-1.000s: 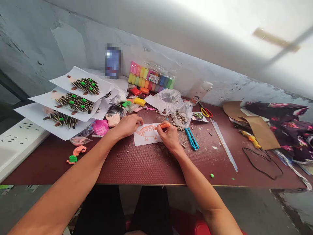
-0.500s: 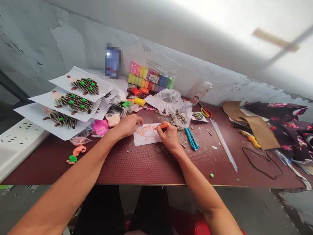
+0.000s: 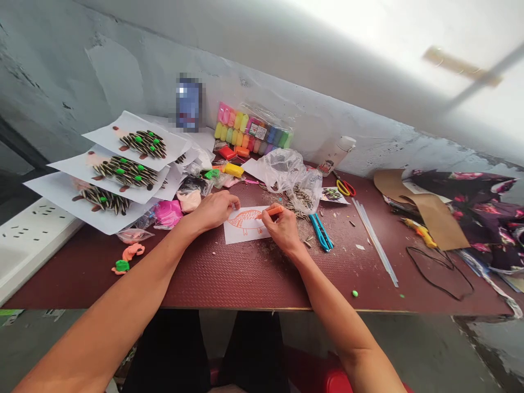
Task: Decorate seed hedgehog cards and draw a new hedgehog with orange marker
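My right hand (image 3: 284,228) is closed around an orange marker (image 3: 275,210), its tip down on a small white sheet of paper (image 3: 233,234). On that sheet is an orange drawing of a rounded animal (image 3: 248,219) with short legs and marks across its back. My left hand (image 3: 215,210) rests at the sheet's upper left edge, fingers loosely bent and apart, fingertips touching the paper. Right of my right hand lies a teal utility knife (image 3: 321,233). Sunflower seeds (image 3: 295,206) are heaped behind it, partly under a clear plastic bag (image 3: 282,166).
Sheets with seed hedgehogs (image 3: 143,144) are stacked at left, above a white power strip (image 3: 33,232). Coloured clay packs (image 3: 254,131) stand against the wall. Scissors (image 3: 346,187), glue sticks (image 3: 374,243), a yellow glue gun (image 3: 420,232) and its cord lie to the right.
The orange marking on the animal's back looks slightly fuller. Both hands stay in nearly the same place.
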A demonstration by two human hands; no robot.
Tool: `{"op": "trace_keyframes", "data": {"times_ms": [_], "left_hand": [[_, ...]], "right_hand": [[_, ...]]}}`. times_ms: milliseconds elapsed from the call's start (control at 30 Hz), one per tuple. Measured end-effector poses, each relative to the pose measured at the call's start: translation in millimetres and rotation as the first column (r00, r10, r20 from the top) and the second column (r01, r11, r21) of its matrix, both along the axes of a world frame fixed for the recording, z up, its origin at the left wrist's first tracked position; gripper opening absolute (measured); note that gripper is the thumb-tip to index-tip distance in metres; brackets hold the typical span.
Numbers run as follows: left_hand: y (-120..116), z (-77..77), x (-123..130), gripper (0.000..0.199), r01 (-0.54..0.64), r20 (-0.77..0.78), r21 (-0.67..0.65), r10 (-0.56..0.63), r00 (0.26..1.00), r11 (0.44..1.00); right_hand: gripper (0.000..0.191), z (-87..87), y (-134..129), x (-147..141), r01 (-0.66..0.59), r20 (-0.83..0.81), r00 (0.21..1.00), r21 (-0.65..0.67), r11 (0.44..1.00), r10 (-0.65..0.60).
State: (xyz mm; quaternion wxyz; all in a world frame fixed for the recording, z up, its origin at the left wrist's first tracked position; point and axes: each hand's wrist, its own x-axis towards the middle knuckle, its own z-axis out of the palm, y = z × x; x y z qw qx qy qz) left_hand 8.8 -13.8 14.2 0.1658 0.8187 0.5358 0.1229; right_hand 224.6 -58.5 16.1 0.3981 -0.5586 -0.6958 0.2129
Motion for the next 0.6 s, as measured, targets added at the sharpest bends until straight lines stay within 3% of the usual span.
{"op": "trace_keyframes", "data": {"times_ms": [233,600], "left_hand": [[0.9,-1.7,-0.3,0.032,0.001,-0.003,0.000,-0.001,1.000,1.000],[1.8,-2.6,-2.8,0.032,0.024,0.005,0.024,-0.024,1.000,0.999]], "right_hand": [[0.026,5.0,1.8,4.7,0.075,0.005,0.997,0.040,0.996,-0.075],[0.026,2.6,1.1,3.5,0.057,0.035,0.998,0.007,0.998,-0.057]]}}
